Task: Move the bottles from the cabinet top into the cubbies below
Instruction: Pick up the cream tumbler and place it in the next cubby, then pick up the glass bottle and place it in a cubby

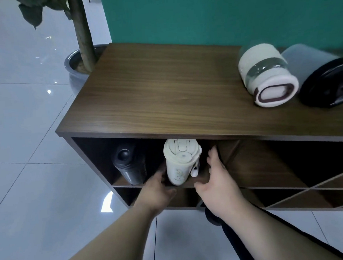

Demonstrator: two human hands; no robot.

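Note:
A cream bottle (179, 163) with a flip lid stands upright in the top left cubby of the wooden cabinet (164, 86). A black bottle (128, 165) stands to its left in the same cubby. My left hand (157, 187) touches the cream bottle's lower left side, fingers curled around its base. My right hand (219, 179) is just right of the bottle, fingers spread and apart from it. On the cabinet top at the right stand a cream-lidded glass bottle (267, 75) and a frosted bottle with a black lid (322, 76).
A potted plant (83, 55) stands at the cabinet's far left corner. Diagonal dividers (308, 184) split the cubbies on the right. A teal wall (200, 15) backs the cabinet. Glossy white floor tiles (28, 137) spread to the left and below.

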